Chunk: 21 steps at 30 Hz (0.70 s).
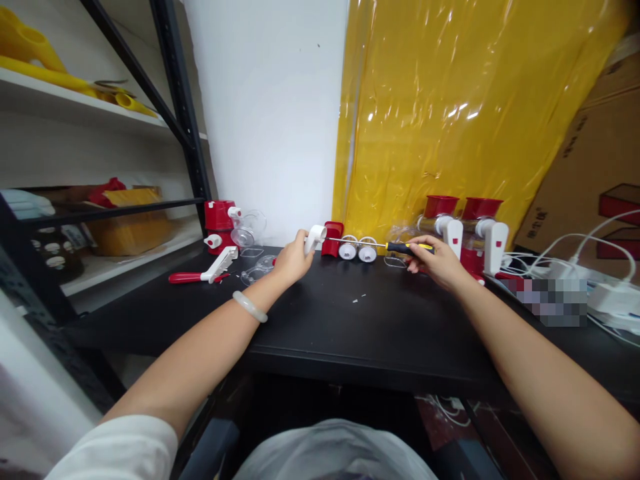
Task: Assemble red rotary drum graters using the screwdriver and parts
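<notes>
My left hand (295, 257) is closed round a white plastic part (316, 235) with a round collar, held just above the black table. In my right hand (433, 260) is a screwdriver (400, 248) with a black and yellow handle. Its long thin shaft lies level and points left, the tip reaching the white part; whether it sits inside the collar I cannot tell. Behind the shaft stand two round white-and-clear pieces (367, 251) beside a red plastic piece (332, 239). To the left of my left hand lies a white crank arm with a red handle (193, 277).
Red and white hand-cranked machines (495, 237) stand at the right back, near white cables and chargers (610, 300). More red parts (220, 227) and clear plastic pieces (250, 230) are at the left back. A shelf rack (180, 133) borders the left; a cardboard box (590, 153) leans right.
</notes>
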Each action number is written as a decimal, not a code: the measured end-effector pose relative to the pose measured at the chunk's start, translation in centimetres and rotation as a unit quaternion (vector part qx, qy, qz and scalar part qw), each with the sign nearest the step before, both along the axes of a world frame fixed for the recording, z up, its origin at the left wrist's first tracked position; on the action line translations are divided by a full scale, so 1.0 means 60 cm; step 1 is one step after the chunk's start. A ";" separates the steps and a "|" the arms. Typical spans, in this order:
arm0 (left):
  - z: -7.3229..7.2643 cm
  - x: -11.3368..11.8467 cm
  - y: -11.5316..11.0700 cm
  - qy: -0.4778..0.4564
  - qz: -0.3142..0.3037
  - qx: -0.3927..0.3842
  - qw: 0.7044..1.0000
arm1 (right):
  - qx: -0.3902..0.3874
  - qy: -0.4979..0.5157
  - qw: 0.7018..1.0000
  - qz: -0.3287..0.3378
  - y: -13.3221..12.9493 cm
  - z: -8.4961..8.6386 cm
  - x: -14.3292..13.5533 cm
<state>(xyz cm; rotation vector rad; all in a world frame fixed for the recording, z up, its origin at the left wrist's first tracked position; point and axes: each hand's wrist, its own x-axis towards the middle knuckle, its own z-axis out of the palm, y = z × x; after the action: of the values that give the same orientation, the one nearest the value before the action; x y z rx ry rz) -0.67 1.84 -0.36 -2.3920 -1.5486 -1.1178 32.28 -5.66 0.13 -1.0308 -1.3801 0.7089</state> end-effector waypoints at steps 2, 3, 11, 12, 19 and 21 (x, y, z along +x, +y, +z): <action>-0.002 0.001 0.000 0.001 -0.008 0.002 1.000 | 0.012 -0.004 1.000 -0.020 0.003 0.000 0.001; -0.003 0.001 0.001 0.001 -0.013 0.002 1.000 | 0.017 -0.005 0.999 -0.028 0.005 -0.001 0.001; -0.004 -0.001 0.005 0.000 -0.010 -0.008 1.000 | 0.014 0.046 0.998 0.042 0.003 0.002 0.002; -0.004 -0.001 0.005 0.000 -0.009 -0.008 1.000 | 0.014 0.040 0.998 0.044 0.001 0.002 0.002; 0.000 0.001 -0.001 0.005 -0.003 -0.010 1.000 | 0.019 -0.053 0.998 -0.016 0.007 -0.003 0.010; 0.001 0.001 -0.003 0.005 -0.006 -0.010 1.000 | 0.015 -0.057 0.998 -0.032 0.009 -0.003 0.011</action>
<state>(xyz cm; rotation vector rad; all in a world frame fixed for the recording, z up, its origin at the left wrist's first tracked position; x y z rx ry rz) -0.60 1.64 -0.32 -2.4191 -1.5527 -1.0958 32.95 -5.11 -0.07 -1.1005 -1.4447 0.5880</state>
